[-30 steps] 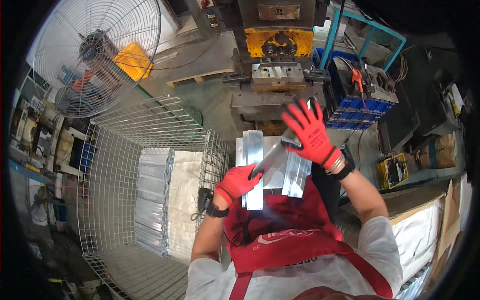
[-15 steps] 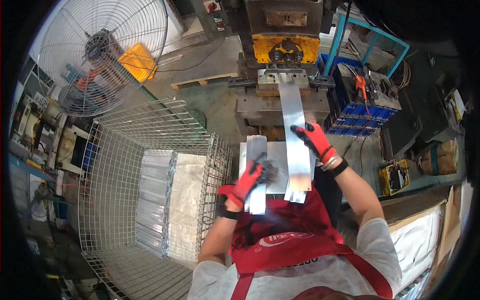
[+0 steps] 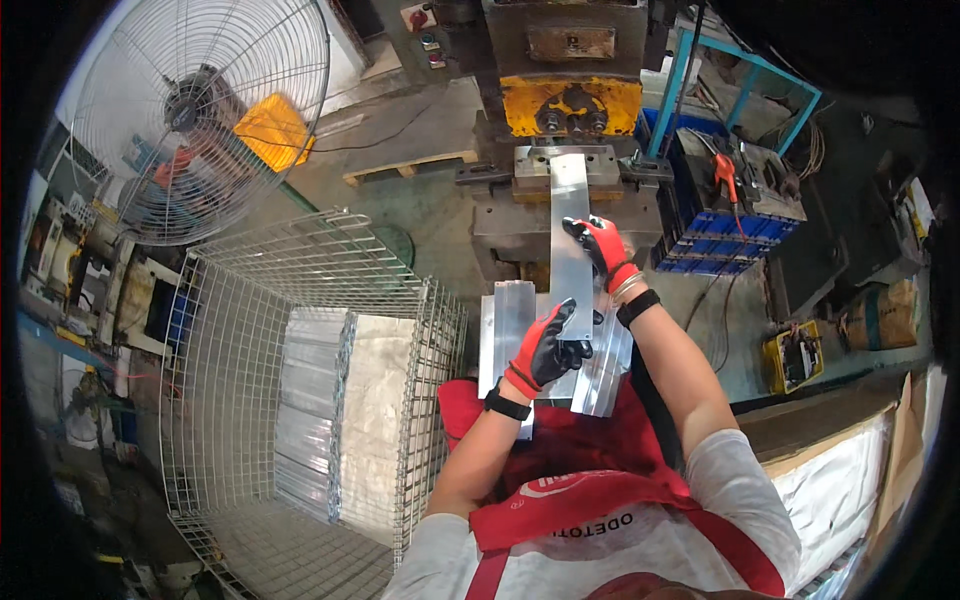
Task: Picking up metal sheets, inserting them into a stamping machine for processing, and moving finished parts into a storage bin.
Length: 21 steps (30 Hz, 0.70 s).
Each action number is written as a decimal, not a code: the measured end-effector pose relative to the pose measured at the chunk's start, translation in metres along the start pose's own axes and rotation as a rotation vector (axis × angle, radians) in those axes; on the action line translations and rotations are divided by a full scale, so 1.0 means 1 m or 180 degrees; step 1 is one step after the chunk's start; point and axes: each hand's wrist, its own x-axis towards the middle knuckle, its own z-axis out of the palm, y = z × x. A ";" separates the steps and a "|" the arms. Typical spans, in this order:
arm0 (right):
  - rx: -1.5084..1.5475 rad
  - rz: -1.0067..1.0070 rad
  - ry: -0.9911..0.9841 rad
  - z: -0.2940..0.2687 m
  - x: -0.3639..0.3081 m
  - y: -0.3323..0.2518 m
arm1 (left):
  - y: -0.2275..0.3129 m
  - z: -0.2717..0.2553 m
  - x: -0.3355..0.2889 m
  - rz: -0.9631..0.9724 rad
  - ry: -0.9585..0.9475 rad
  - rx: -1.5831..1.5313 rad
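A long flat metal strip (image 3: 572, 285) runs away from me, and its far end lies at the die block (image 3: 527, 168) of a press. My right hand (image 3: 603, 247), in a red and black glove, grips the strip's right edge around the middle. At its near end my left hand (image 3: 548, 350), gloved the same way, is closed on the strip, thumb on top; the lower fingers are partly hidden. Beneath lie more metal strips: a left stack (image 3: 514, 310) and a right stack (image 3: 606, 375), close to my red apron (image 3: 560, 440).
To the left stands a wire mesh cage (image 3: 430, 400) with stacked metal strips (image 3: 305, 400) inside. A large fan (image 3: 190, 100) is behind it. The press body (image 3: 570, 45) rises ahead. At right are blue crates (image 3: 700, 245) with an orange-handled tool (image 3: 724, 170) and a yellow bin (image 3: 793, 357).
My left hand has moved right from the left stack to the strip's near end. The strip has shifted forward and straightened, its far end now at the die; my right hand moved slightly forward with it.
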 end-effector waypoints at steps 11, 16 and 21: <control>-0.0333 0.0058 0.0136 -0.005 -0.001 0.004 | -0.003 0.012 0.007 -0.0588 0.0203 -0.0641; 0.0624 0.0170 -0.0106 -0.010 -0.005 0.004 | -0.003 0.032 0.009 -0.0529 0.0450 -0.0324; 0.0671 0.0296 -0.0073 -0.012 -0.018 0.018 | 0.004 0.036 0.007 -0.0547 0.0459 -0.0273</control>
